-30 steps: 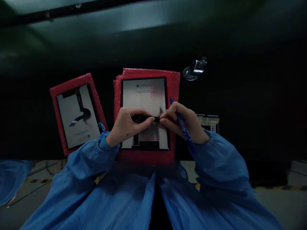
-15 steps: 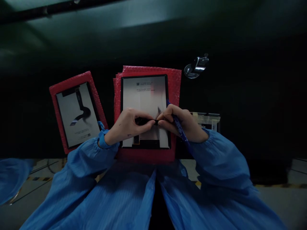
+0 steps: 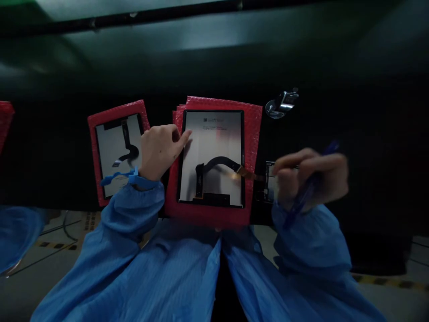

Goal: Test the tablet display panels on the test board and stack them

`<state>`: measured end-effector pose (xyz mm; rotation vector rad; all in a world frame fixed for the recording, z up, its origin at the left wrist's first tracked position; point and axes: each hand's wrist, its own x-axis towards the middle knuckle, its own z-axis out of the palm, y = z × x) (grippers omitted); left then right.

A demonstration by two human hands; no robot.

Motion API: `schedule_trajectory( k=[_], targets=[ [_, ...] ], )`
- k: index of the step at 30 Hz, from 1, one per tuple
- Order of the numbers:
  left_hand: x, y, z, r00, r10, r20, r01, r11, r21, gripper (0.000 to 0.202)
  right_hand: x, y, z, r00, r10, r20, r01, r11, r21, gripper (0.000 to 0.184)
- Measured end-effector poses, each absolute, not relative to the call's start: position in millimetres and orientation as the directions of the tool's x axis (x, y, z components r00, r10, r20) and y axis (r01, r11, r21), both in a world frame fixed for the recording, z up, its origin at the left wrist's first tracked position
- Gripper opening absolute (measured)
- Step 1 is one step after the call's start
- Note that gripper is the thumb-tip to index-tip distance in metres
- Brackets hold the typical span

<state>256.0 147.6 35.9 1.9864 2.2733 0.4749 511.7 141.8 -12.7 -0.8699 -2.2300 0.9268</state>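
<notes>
A display panel (image 3: 214, 138) lies face down on a stack of red bubble-wrap sheets (image 3: 254, 134) in the middle. Its black flex cable (image 3: 217, 163) curves across the back, with a copper end pointing right. My left hand (image 3: 159, 150) rests at the panel's upper left edge, fingers curled, fingertips on the frame. My right hand (image 3: 310, 179) is blurred, off to the right of the panel, closed round a blue pen (image 3: 308, 188). A second panel (image 3: 117, 152) on red wrap lies to the left, partly behind my left wrist.
A shiny metal fixture (image 3: 281, 103) stands behind the stack at the right. A small clear-wrapped part (image 3: 268, 179) lies beside the stack, partly behind my right hand. More red wrap (image 3: 5, 120) shows at the far left edge. The bench surface is black; its near edge runs below the panels.
Both hands have left the flex cable, which now lies exposed. My left hand moved up-left to the panel's edge. My right hand swung right with the pen. The view shifted slightly.
</notes>
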Motion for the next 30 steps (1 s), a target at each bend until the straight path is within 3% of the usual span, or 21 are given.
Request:
schedule_trajectory(
  k=[3, 10, 16, 19, 26, 30],
  targets=[
    [249, 154, 28, -0.157, 0.987, -0.024, 0.975, 0.158, 0.154, 0.052, 494, 114, -11, -0.641, 0.722, 0.261, 0.431, 0.619, -0.656, 0.037],
    [246, 160, 25, -0.122, 0.986, -0.118, 0.958, 0.148, 0.245, 0.057, 462, 73, -9, -0.648, 0.705, 0.289, 0.588, 0.704, -0.398, 0.067],
    [250, 154, 27, -0.118, 0.993, 0.02, 0.945, 0.106, 0.31, 0.03, 462, 84, -12, -0.659, 0.707, 0.257, 0.614, 0.703, -0.359, 0.089],
    [252, 154, 26, -0.115, 0.993, 0.003, 0.927, 0.106, 0.361, 0.029, 464, 84, -17, -0.662, 0.693, 0.285, 0.588, 0.716, -0.376, 0.092],
    [253, 157, 19, -0.179, 0.984, 0.005, 0.944, 0.17, 0.283, 0.035, 466, 84, -25, -0.652, 0.681, 0.334, 0.568, 0.73, -0.379, 0.092],
    [244, 163, 20, -0.11, 0.994, 0.015, 0.906, 0.094, 0.413, 0.037, 468, 85, -25, -0.675, 0.641, 0.365, 0.521, 0.764, -0.381, 0.089]
  ],
)
